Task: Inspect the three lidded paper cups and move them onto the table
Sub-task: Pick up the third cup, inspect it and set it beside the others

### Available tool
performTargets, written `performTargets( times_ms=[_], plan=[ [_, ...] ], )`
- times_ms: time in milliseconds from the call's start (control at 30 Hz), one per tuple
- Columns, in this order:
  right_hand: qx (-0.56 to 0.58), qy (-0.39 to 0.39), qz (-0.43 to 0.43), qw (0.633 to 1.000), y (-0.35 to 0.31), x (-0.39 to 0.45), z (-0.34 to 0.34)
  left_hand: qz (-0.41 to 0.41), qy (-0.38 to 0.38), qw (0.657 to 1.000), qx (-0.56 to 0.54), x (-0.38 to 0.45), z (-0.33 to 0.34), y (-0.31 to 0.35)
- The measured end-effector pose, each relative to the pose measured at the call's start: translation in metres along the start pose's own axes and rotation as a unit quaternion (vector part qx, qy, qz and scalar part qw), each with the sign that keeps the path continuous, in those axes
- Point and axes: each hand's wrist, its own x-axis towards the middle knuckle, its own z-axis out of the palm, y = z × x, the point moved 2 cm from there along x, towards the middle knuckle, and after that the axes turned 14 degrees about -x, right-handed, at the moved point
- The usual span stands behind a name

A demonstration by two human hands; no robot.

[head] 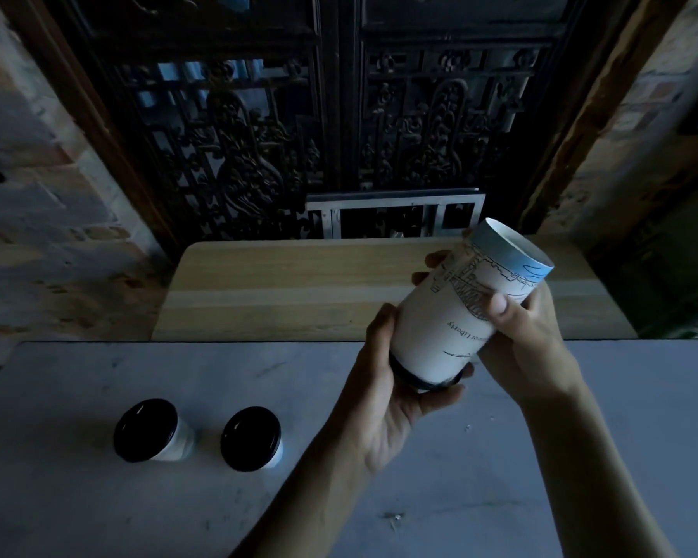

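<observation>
A white paper cup (440,328) with a line drawing and a black lid is held upside down and tilted above the surfaces, its base pointing up and to the right. My left hand (395,396) grips the lid end from below. My right hand (528,336) grips the cup's side, thumb across the drawing. Two more lidded cups stand upright on the grey surface (500,477) at the lower left: the left cup (146,430) and, close beside it, the right cup (251,438). Both show black lids from above.
A light wooden table (279,292) lies just beyond the grey surface. Behind it stands a dark carved door with a metal frame at its foot (391,215). Rough brick walls flank the scene on both sides.
</observation>
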Motion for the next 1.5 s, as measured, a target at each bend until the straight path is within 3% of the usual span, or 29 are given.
performTargets(
  times_ms=[100, 267, 367, 667, 1000, 1133, 1267, 1333, 1433, 1500],
  plan=[
    [-0.018, 0.020, 0.019, 0.999, -0.004, 0.000, 0.004, 0.004, -0.006, 1.000, -0.011, -0.001, -0.001, 0.000],
    [-0.034, 0.088, 0.011, 0.996, 0.001, 0.001, 0.013, 0.086, 0.019, 0.996, 0.016, 0.003, -0.001, -0.001],
    [-0.046, 0.117, 0.017, 0.992, 0.005, 0.000, 0.018, 0.077, 0.034, 0.996, 0.037, 0.003, -0.003, 0.000],
    [0.000, 0.014, 0.029, 0.999, -0.006, 0.001, 0.013, -0.034, -0.017, 0.999, 0.003, 0.001, -0.005, 0.006],
    [-0.010, 0.126, 0.016, 0.992, -0.002, -0.005, 0.027, 0.132, 0.014, 0.990, 0.049, 0.003, -0.004, 0.002],
    [-0.007, 0.108, 0.020, 0.994, -0.004, -0.004, 0.024, 0.112, 0.024, 0.991, 0.064, 0.002, -0.005, 0.005],
    [0.013, 0.027, 0.019, 0.999, -0.010, -0.002, 0.016, 0.012, -0.011, 0.998, 0.055, -0.001, -0.004, 0.009],
    [0.001, 0.024, 0.023, 0.999, -0.010, -0.002, 0.015, -0.005, -0.027, 0.998, 0.054, -0.001, -0.005, 0.009],
    [-0.019, 0.062, 0.035, 0.997, -0.005, -0.001, 0.015, 0.018, -0.013, 0.999, 0.047, 0.001, -0.005, 0.005],
    [-0.021, 0.083, 0.027, 0.996, -0.003, -0.001, 0.016, 0.076, -0.001, 0.996, 0.049, 0.003, -0.006, 0.003]
  ],
)
